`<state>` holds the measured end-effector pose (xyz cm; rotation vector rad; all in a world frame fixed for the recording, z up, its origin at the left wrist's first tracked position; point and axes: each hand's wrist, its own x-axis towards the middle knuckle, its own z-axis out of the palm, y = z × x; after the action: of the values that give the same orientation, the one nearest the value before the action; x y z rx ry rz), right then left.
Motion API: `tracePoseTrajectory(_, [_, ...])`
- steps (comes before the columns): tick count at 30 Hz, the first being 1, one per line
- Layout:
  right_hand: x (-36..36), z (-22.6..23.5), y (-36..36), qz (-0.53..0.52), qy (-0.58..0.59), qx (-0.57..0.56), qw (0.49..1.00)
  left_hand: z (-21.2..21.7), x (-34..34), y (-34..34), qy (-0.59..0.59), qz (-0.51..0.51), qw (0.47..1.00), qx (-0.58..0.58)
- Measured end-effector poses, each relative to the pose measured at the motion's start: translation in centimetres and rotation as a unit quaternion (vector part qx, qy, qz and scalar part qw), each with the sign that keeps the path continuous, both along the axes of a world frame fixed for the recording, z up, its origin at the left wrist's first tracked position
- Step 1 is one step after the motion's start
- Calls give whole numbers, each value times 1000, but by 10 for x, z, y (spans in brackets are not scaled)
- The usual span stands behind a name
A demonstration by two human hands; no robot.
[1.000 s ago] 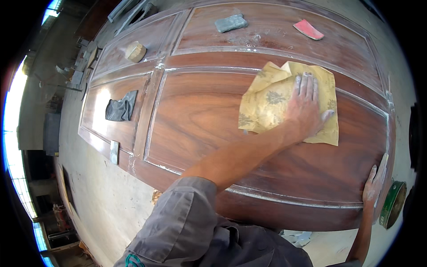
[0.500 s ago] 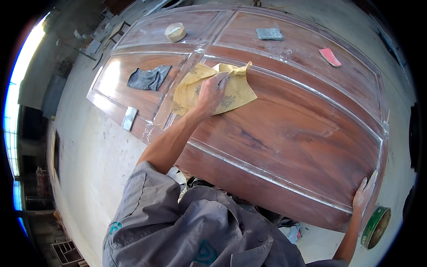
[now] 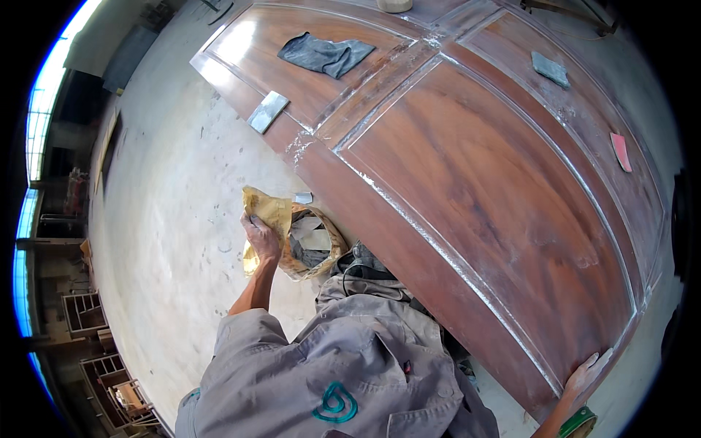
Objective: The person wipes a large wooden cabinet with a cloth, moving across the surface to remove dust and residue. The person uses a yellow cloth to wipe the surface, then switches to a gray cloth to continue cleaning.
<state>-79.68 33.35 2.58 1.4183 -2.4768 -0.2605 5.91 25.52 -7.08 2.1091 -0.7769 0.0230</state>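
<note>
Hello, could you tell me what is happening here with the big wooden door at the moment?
A person in a grey work shirt stands beside a large brown panelled door lying flat. Their left hand holds a yellow cloth off the door, over a bag or basket on the floor. Their right hand rests on the door's near corner. On the door lie a grey rag, a grey block, a pink piece and a small metal plate.

Grey rag (image 3: pixel 326 55), grey block (image 3: pixel 550 68), pink sandpaper piece (image 3: pixel 621 151) on door.
</note>
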Motion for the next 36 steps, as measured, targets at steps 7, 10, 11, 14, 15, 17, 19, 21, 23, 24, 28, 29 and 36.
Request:
tracePoseTrajectory(7, [19,15,-6,-42,-18,-8,999,-63,4,17,-100,-60,985,128])
tracePoseTrajectory(10, [24,17,2,-52,12,-10,999,91,-38,-85,-196,-133,971,-32])
tracePoseTrajectory(11, [20,12,4,-50,12,-13,999,122,-41,-116,-224,-178,957,-59])
tracePoseTrajectory(14, [25,8,-6,-61,-4,-13,998,160,-41,-222,-263,-267,927,-24])
tracePoseTrajectory(15, [56,28,-19,-79,-19,-3,997,145,-32,-258,-285,-278,917,9])
tracePoseTrajectory(17, [86,52,-31,-105,-66,9,992,105,-13,-325,-240,-265,926,125])
tracePoseTrajectory(19, [45,21,-5,-104,-80,-86,988,84,-31,-381,-178,-245,928,214])
tracePoseTrajectory(21, [33,6,-2,-87,-133,-133,978,70,-26,-410,-206,-221,939,162])
tracePoseTrajectory(23, [35,-7,-24,-68,-126,-149,978,70,-12,-418,-261,-246,926,117])
tracePoseTrajectory(24, [40,-4,-35,-69,-113,-146,980,66,-16,-419,-293,-276,911,93])
tracePoseTrajectory(28, [54,8,-75,-67,-55,-120,989,49,-41,-397,-410,-346,843,-29])
tracePoseTrajectory(29, [72,9,-76,-56,-53,-124,989,51,-57,-394,-387,-385,837,-38])
tracePoseTrajectory(36, [319,9,-116,219,-216,-183,934,80,-293,-356,-254,-631,732,-19])
